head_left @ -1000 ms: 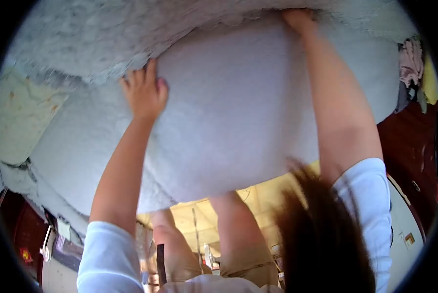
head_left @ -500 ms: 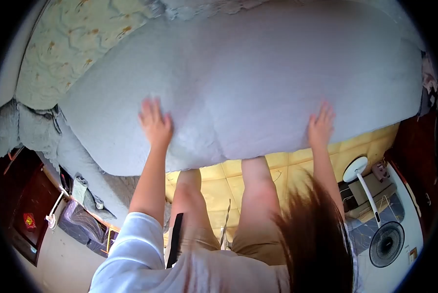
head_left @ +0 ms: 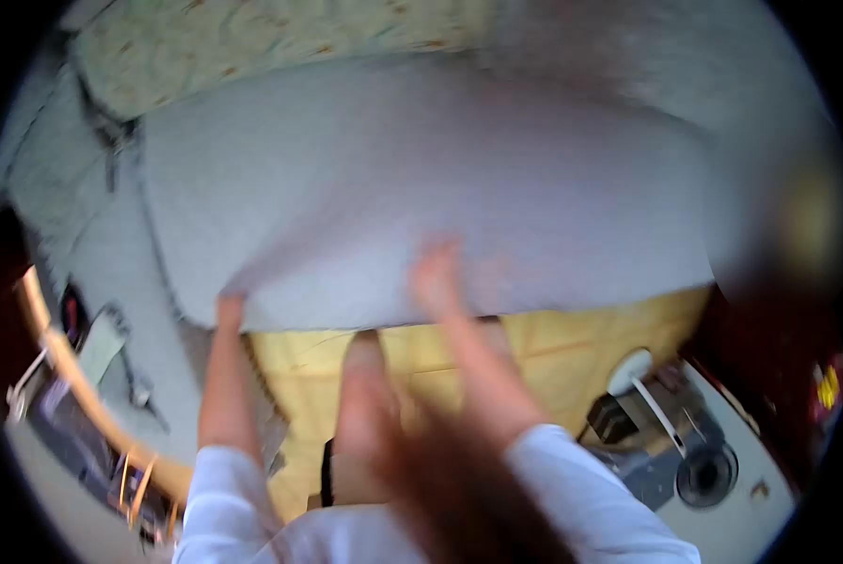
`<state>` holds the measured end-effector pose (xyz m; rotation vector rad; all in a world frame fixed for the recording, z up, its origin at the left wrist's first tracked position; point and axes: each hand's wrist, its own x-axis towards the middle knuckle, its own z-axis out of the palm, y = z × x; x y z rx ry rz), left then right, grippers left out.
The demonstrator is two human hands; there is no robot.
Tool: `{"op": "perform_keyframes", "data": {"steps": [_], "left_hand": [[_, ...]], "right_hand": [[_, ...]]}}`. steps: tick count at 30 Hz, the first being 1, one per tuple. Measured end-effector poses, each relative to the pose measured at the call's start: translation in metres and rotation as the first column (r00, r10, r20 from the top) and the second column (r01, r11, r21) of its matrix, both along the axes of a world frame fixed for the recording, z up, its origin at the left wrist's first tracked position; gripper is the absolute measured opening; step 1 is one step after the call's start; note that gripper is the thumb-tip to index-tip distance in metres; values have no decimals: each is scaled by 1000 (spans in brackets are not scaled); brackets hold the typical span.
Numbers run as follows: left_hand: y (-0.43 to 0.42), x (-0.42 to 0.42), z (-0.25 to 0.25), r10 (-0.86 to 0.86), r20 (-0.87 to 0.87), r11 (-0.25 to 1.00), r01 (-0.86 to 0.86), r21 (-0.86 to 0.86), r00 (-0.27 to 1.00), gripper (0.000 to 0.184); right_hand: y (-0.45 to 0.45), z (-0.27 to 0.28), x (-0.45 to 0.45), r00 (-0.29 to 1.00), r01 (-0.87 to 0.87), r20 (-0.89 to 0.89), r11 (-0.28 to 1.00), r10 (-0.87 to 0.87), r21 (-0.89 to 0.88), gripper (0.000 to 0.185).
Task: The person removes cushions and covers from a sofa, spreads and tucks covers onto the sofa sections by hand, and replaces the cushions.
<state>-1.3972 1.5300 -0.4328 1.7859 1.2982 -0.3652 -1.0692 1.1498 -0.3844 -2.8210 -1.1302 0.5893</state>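
The left hand is at the near left corner of the grey cushion; its fingers are hidden, so I can't tell if they close on the edge. The right hand is open, fingers stretched over the cushion's near side, too blurred to show contact. Yellow floor runs along the front edge, a fan to the right. The wide cushion lies before the person, patterned cloth beyond its far left edge
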Motion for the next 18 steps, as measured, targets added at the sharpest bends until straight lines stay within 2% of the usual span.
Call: {"op": "perform_keyframes", "data": {"steps": [1,2,3,4,5,6,7,8,9,10,12,14,15,16,18], "left_hand": [[-12,27,39,296,-10,947,-295,-126,955,50],[-6,10,28,397,5,892,-384,-239,918,49],[-16,15,42,411,4,884,-397,-248,912,46],[-38,50,97,256,-96,955,-267,-130,962,45],[-40,25,69,235,-98,951,-250,-182,967,43],[-40,-6,43,216,-104,946,-234,-224,971,42],[-49,-5,59,49,-87,957,-71,-280,995,39],[-64,-1,70,-117,-62,941,91,-327,991,35],[-86,12,86,277,-128,836,-305,-456,952,30],[-100,17,95,230,-105,798,-249,-549,968,29],[-131,55,138,125,-326,799,-291,-527,937,29],[-147,68,133,-31,-342,813,-175,-555,939,27],[-155,76,130,-106,-350,816,-120,-566,931,27],[-162,90,133,-146,-329,839,-60,-541,933,27],[-182,120,142,-233,-297,871,63,-487,926,27]], "right_hand": [[66,99,-5,976,195,-140,954,-166,227,51],[88,89,-38,975,138,-200,964,-93,226,46],[109,79,-71,965,84,-262,970,-22,229,42],[129,65,-106,785,40,-619,997,7,63,36],[147,66,-138,630,42,-777,999,-5,28,33],[154,98,-149,533,89,-846,995,-13,41,31],[162,132,-159,427,138,-904,990,-21,42,30],[164,156,-155,394,119,-919,991,17,69,30],[160,177,-147,358,99,-932,990,56,98,30],[148,179,-146,342,208,-939,971,38,115,29],[112,149,-146,300,421,-954,895,13,145,27],[55,119,-128,438,512,-875,857,-207,53,25],[16,122,-108,472,624,-829,777,-299,75,22],[-24,148,-72,464,599,-789,799,-403,-56,24],[-115,153,-46,389,773,-664,618,-639,-141,25]]}}
